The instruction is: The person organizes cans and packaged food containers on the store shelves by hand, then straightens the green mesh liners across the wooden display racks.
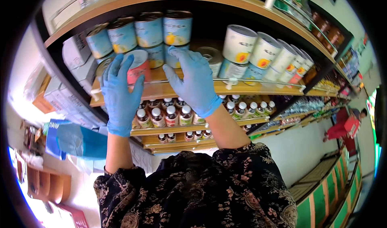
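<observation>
Along the shop aisle, a pale floor is running past green-striped racks, and a person in red is showing at the far right. Before you, a railed wooden shelf is carrying stacked cans. Your gloved left hand is spreading its fingers beside a red can, which is standing at the front of that shelf; you cannot tell whether they are touching. Your right hand is holding its thumb and fingers wide before the blue cans. Those are showing yellow fruit, the white cans orange fruit; their dark lettering is blurring past reading. Underneath, white-capped bottles are wearing labels too small to read.
</observation>
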`<state>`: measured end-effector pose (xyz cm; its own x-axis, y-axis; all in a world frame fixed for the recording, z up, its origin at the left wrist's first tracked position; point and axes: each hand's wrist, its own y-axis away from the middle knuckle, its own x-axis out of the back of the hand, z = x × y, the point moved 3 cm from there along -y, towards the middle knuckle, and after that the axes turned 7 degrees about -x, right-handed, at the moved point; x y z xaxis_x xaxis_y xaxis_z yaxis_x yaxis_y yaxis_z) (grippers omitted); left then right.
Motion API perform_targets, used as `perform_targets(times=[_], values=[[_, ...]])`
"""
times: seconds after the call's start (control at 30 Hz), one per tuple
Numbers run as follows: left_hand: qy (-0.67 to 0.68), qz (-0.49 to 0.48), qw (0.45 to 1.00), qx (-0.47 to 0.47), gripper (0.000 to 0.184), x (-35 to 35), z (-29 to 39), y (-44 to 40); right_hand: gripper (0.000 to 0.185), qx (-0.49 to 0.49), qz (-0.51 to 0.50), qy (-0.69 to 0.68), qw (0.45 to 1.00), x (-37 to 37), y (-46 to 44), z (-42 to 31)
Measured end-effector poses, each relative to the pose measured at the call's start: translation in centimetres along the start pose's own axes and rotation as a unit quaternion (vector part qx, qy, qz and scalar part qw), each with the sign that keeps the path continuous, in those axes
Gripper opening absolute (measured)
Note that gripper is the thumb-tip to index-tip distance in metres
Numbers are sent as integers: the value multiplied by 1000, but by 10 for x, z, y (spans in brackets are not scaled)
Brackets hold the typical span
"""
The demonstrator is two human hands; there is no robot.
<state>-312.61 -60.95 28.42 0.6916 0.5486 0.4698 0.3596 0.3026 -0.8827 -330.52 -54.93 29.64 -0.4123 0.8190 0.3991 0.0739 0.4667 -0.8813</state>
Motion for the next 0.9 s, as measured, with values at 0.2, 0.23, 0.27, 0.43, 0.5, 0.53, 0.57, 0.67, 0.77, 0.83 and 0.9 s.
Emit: perform_targets(times=[0.2,0.23,0.27,0.43,0.5,0.53,0.57,0.67,0.77,0.83,0.9], values=[[92,-22,994,-63,44,-23,59,-10,40,-60,61,161,983,40,16,30],[94,-31,993,-68,43,-29,65,-10,40,-77,55,168,981,40,19,35],[102,-36,991,-75,43,-32,70,-10,41,-95,47,172,979,39,21,37],[113,-53,987,-97,39,-47,70,1,20,-63,65,180,980,35,23,40],[119,-47,987,-96,39,-45,68,4,13,-45,56,180,981,34,22,40],[123,-45,987,-92,39,-43,66,6,11,-39,44,180,982,34,21,42],[128,-38,988,-82,38,-42,63,9,10,-48,44,149,987,33,20,43],[113,-30,991,-63,36,-36,55,16,11,-83,18,82,993,30,18,46],[100,-16,994,-35,35,-24,52,18,12,-89,-14,43,995,21,14,36],[87,-7,996,-22,36,-17,46,19,10,-58,1,17,998,10,12,23],[78,2,997,-13,35,-14,39,21,9,-40,7,9,999,-4,10,13]])
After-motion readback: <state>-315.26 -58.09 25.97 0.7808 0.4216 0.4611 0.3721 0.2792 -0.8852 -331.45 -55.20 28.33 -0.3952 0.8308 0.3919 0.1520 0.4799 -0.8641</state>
